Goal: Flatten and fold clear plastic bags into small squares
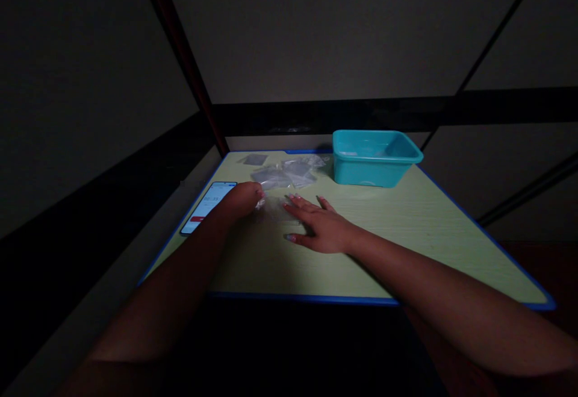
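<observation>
A clear plastic bag [274, 209] lies flat on the table between my hands. My left hand [246, 197] is closed, its fingertips pinching the crumpled left end of that bag; the other fingers are hidden behind the hand. My right hand [324, 226] rests palm down with its fingers stretched out and spread, the fingertips at the bag's right side. Just beyond lie several more clear bags [271, 177] with flat greyish squares showing in them, some overlapping. One such piece [255, 159] sits apart at the far left.
A phone [211, 201] with a lit screen lies by the table's left edge, partly under my left forearm. At the back right stands a turquoise plastic basin [374, 172]. The pale table [433, 246] has a blue rim, with walls behind and left.
</observation>
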Demonstrator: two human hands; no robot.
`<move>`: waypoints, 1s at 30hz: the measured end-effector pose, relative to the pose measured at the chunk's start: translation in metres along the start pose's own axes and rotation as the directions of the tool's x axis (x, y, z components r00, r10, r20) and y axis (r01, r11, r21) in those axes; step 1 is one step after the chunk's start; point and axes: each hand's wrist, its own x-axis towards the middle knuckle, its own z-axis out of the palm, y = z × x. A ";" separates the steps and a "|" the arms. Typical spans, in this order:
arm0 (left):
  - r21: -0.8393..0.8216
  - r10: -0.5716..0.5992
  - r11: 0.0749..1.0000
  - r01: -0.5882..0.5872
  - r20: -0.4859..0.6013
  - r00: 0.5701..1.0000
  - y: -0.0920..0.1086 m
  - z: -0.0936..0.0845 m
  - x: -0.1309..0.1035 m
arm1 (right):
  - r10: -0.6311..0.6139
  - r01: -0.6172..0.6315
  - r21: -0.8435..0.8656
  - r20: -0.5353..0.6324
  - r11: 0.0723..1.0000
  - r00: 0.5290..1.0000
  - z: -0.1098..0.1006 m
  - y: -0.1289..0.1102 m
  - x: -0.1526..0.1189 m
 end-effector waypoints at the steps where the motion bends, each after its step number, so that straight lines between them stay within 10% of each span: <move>1: 0.000 0.001 1.000 -0.001 0.003 1.000 0.000 0.000 0.000 | 0.011 -0.011 0.004 -0.036 1.000 0.999 -0.001 0.000 0.000; 6: -0.002 0.012 1.000 -0.012 0.006 1.000 0.001 -0.002 -0.002 | -0.085 0.071 -0.074 -0.222 0.995 0.971 -0.018 0.000 -0.005; 10: -0.006 0.014 1.000 -0.014 0.008 1.000 0.002 -0.002 -0.002 | -0.268 0.253 -0.184 -0.061 0.950 0.961 -0.033 -0.005 -0.015; 30: -0.015 0.051 0.999 -0.051 0.027 0.998 0.002 -0.004 -0.003 | -0.035 0.083 -0.488 0.107 0.869 0.994 -0.025 -0.026 -0.023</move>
